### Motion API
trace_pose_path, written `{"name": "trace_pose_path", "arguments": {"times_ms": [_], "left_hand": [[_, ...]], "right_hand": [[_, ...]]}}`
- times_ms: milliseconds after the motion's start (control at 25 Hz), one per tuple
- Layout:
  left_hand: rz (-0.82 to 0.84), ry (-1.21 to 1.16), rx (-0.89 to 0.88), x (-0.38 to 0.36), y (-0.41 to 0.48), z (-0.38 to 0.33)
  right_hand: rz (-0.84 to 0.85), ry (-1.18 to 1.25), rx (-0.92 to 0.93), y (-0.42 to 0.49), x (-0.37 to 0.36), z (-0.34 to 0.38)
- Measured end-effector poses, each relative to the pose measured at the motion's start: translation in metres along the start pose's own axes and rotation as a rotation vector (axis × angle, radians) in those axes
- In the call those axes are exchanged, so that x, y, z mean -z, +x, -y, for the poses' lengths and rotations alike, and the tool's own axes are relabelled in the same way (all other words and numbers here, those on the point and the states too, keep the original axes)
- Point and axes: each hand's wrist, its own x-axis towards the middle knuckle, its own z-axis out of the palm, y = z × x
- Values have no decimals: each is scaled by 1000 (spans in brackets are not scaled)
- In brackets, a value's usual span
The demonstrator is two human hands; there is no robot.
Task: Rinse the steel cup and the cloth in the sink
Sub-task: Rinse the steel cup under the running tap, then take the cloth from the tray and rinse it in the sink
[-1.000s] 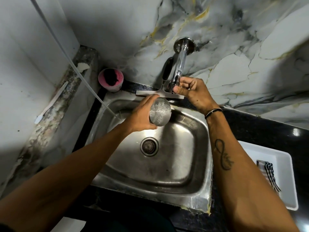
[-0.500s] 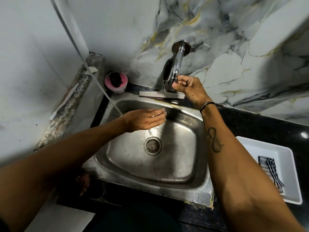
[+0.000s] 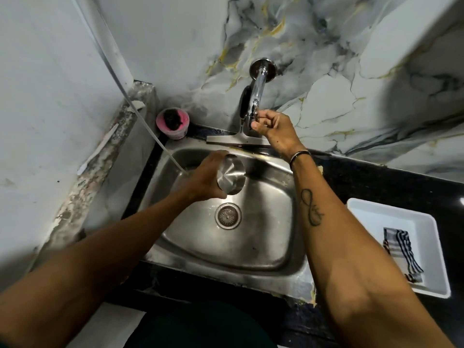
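My left hand (image 3: pixel 209 178) grips the steel cup (image 3: pixel 230 176) over the steel sink (image 3: pixel 251 244), with the cup's base turned up toward the camera and its mouth hidden. My right hand (image 3: pixel 272 130) pinches the chrome tap (image 3: pixel 256 104) near its lower end, above the sink's back rim. No water stream is visible. The striped black-and-white cloth (image 3: pixel 400 253) lies in the white tray (image 3: pixel 371 214) on the counter to the right, away from both hands.
A pink tub (image 3: pixel 173 123) with something dark inside stands at the sink's back left corner. A thin white hose (image 3: pixel 140 114) runs down from the upper left into the sink. The drain (image 3: pixel 228 216) sits mid-basin. A black counter (image 3: pixel 376 179) surrounds the sink.
My left hand has turned the cup: a second ago it was up under the spout, then lower and hidden, and now its base faces up. My right hand stays on the tap.
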Motion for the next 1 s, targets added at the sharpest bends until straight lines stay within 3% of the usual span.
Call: {"name": "trace_pose_path", "arguments": {"times_ms": [120, 200, 440, 640, 800, 1000], "left_hand": [[-82, -247, 178, -31, -11, -15], [-108, -328, 262, -61, -14, -29], [-100, -532, 342, -146, -9, -75], [13, -483, 354, -192, -6, -82], [19, -483, 383, -210, 1, -83], [79, -467, 389, -217, 0, -84]], "right_hand": [[-169, 30, -8, -36, 17, -32], [-276, -82, -35, -82, 42, -69], [-446, -782, -210, -235, 166, -190], [-386, -936, -590, -305, 274, -247], [-141, -1023, -607, -307, 295, -264], [-210, -1125, -661, -296, 287, -271]]}}
